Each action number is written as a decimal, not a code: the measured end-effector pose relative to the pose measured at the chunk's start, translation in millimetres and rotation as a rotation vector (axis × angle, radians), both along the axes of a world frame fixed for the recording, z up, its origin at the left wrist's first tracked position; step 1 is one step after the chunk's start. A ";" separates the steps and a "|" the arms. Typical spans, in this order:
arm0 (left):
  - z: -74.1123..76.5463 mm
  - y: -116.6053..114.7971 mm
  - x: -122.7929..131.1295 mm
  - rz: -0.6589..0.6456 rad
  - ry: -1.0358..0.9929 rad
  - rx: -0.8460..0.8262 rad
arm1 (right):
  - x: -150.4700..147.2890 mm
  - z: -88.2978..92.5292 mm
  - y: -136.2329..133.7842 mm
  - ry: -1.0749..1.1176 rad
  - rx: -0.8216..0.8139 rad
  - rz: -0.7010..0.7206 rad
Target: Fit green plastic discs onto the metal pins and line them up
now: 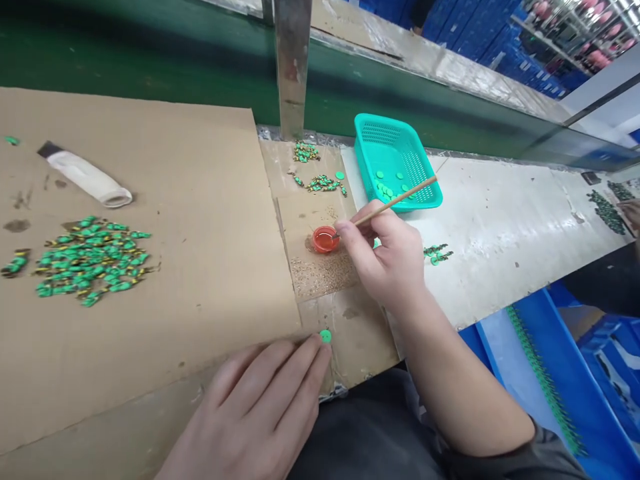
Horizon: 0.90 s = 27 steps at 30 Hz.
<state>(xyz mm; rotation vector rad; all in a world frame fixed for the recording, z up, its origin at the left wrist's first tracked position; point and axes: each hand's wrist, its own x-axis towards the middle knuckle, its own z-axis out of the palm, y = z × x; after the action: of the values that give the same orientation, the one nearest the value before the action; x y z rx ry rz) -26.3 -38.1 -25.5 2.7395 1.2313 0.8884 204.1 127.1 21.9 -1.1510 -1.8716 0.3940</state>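
Between the fingers of my right hand (395, 257) is a thin wooden stick (400, 200), held at a slant. Its lower tip dips into a small round red cup (325, 239) with reddish liquid in it. I cannot make out whether the tip carries bristles. My left hand (265, 400) rests low at the board's front edge, fingers close together, with a small green button (325, 336) at the fingertips. Two dark dots show on the button. The left thumb is hidden beneath the hand. Tiny tan beads (323, 275) lie scattered just in front of the cup.
Left, a cardboard sheet (225, 233) bears a heap of small green-and-black pieces (95, 260) and a white tube (87, 177). Behind the cup, more such pieces (323, 183) lie near a turquoise basket (367, 143) of green discs. At far right, another person's hand (631, 215) shows.
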 end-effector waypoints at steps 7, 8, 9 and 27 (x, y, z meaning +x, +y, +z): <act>-4.1 -2.7 -2.0 -0.015 -0.001 -0.031 | -2.2 0.2 -0.9 -0.056 0.040 0.006; -4.2 -2.3 -2.1 -0.021 0.005 -0.021 | -2.4 0.1 -1.0 -0.066 0.035 -0.001; -4.5 -2.0 -2.1 -0.026 0.013 -0.013 | -2.5 0.0 -1.0 -0.071 0.030 -0.009; 3.1 0.7 1.4 -0.014 -0.013 -0.053 | -3.0 7.2 -24.0 0.104 0.186 0.023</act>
<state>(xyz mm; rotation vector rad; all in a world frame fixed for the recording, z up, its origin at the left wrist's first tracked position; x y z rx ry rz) -24.9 -37.3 -22.3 2.6942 1.2133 0.8574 201.1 103.1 29.0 -0.9678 -1.7908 0.2807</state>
